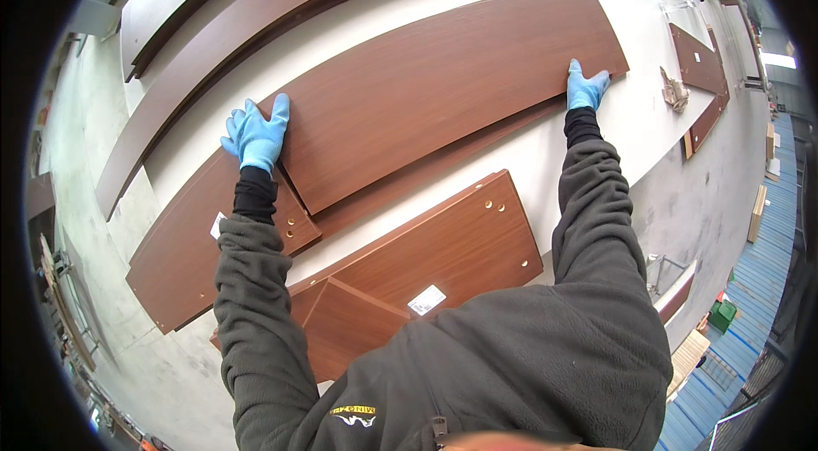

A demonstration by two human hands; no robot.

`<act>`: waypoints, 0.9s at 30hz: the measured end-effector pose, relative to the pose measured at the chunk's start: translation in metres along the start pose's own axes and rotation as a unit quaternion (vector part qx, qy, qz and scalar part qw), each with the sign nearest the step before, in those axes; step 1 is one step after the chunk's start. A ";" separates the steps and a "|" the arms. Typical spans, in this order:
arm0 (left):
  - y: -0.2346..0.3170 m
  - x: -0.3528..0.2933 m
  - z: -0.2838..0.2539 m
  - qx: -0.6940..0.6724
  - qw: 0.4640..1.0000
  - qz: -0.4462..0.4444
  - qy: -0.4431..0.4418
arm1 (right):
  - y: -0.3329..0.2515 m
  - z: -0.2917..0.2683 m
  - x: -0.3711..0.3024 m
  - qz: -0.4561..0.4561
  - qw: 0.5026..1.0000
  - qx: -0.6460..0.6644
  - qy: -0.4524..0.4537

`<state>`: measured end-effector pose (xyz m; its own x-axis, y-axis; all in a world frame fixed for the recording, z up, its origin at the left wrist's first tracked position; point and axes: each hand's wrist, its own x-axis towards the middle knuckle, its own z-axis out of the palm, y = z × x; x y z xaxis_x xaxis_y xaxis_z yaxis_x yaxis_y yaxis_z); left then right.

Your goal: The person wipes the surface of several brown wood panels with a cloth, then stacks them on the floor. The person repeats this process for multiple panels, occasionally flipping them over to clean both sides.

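A long reddish-brown wooden panel (452, 85) lies across the middle, its far edge gently curved. My left hand (257, 137), in a light blue glove, grips its left end with the thumb along the edge and the fingers spread beyond it. At the near right corner my right hand (586, 89), gloved the same way, holds the panel with the thumb on top; some of its fingers are hidden under the edge. Beneath it, another brown panel (196, 234) with drilled holes sticks out to the left and along the near side.
Close to my body lie brown boards (434, 238) with round holes and a white label (427, 299). Long curved panels (281, 4) stretch along the far side. Smaller brown boards (694, 59) and a crumpled tan item (674, 91) are at the right, on the white surface (643, 136) or beyond.
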<state>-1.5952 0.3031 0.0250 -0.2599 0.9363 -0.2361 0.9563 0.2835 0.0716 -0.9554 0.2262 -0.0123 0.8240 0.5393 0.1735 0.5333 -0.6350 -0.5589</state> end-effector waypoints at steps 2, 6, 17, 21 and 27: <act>0.004 0.008 0.000 -0.020 1.000 -0.020 0.013 | 0.005 0.010 -0.008 0.018 0.999 0.024 0.019; 0.001 0.015 -0.003 -0.056 0.998 -0.040 -0.007 | 0.014 0.033 -0.015 0.007 0.998 0.036 0.051; 0.040 -0.019 -0.083 -0.674 0.739 0.006 0.005 | 0.015 0.028 0.018 0.045 0.976 0.202 0.064; 0.050 -0.038 -0.101 -0.646 0.760 -0.068 -0.019 | 0.007 0.013 0.023 0.128 0.977 0.164 0.054; 0.047 -0.039 -0.096 -0.706 0.705 -0.043 0.040 | 0.015 -0.001 0.023 0.328 0.779 0.503 -0.182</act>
<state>-1.5526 0.2995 0.1302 -0.3699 0.8956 -0.2470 -0.1364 0.2106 0.9680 -0.9285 0.2286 -0.0162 0.6493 0.5189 -0.5561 -0.5497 -0.1851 -0.8146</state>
